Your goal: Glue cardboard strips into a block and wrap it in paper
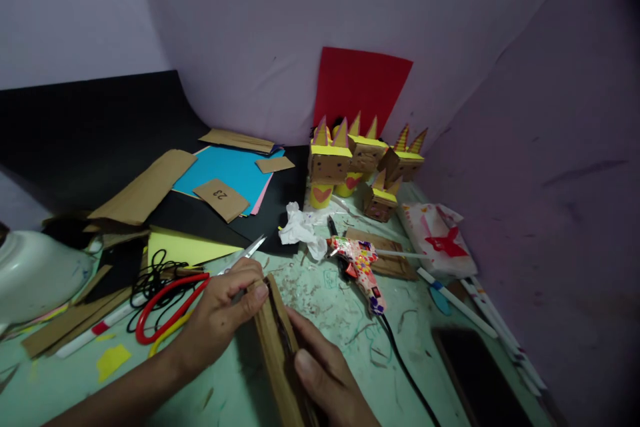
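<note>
A: What sits at the centre of the green worktable (350, 320)?

B: A folded cardboard strip (277, 347), standing on its long edge near the front of the table and running away from the person. It looks pinched from both sides, probably so its 2 layers stay pressed together.

A: How are the fingers set?

B: The left hand (220, 313) curls around the strip's far end, thumb on the near face, fingers bent over the top, closed firmly on the cardboard. The right hand (325, 373) presses the other flank, thumb flat along the top edge and fingers closed against the side. Neither hand is spread wide.

A: And around them?

B: Red-handled scissors (173, 307) lie just beside the left hand, blades pointing away, atop a black cord (155, 273). A patterned glue gun (363, 270) rests to the right of the strip, nozzle toward a crumpled white tissue (300, 230), within easy reach. Farther back stand several cardboard box figures (360, 163) with yellow tops and pointed ears, before a red sheet (360, 87) leaning on the wall. Blue paper (225, 170) and cardboard offcuts (145, 190) lie to the left; white pens (457, 303) lie to the right.
</note>
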A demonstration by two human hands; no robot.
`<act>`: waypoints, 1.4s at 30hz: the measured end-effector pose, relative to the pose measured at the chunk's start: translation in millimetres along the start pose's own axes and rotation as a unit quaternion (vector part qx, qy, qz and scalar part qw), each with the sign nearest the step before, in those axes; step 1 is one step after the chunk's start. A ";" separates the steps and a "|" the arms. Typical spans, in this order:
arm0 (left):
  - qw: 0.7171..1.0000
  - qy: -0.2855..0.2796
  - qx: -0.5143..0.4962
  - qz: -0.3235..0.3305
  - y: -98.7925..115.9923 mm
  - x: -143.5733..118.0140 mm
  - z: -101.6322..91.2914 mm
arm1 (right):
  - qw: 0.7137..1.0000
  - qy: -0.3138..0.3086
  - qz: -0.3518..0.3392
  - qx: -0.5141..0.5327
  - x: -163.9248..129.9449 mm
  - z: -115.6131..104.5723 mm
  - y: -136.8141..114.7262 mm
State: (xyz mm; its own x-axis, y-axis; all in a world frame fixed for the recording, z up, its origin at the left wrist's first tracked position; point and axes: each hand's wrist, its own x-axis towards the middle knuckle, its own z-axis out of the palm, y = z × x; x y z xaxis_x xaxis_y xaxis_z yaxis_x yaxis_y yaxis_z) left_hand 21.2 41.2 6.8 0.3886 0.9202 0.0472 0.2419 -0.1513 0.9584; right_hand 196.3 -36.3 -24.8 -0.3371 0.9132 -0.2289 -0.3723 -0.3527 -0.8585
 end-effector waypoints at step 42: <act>0.990 0.001 0.091 -0.112 3.7 4.4 -7.8 | 0.944 -0.031 -0.123 -0.305 41.7 24.9 -14.9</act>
State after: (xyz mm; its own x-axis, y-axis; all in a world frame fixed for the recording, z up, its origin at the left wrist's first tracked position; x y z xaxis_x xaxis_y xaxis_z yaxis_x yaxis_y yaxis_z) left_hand 16.9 47.6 12.7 0.3059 0.9386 -0.1593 0.4783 -0.0068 0.8782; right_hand 166.2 2.0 -10.1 -0.3625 0.9317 0.0230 0.1143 0.0690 -0.9910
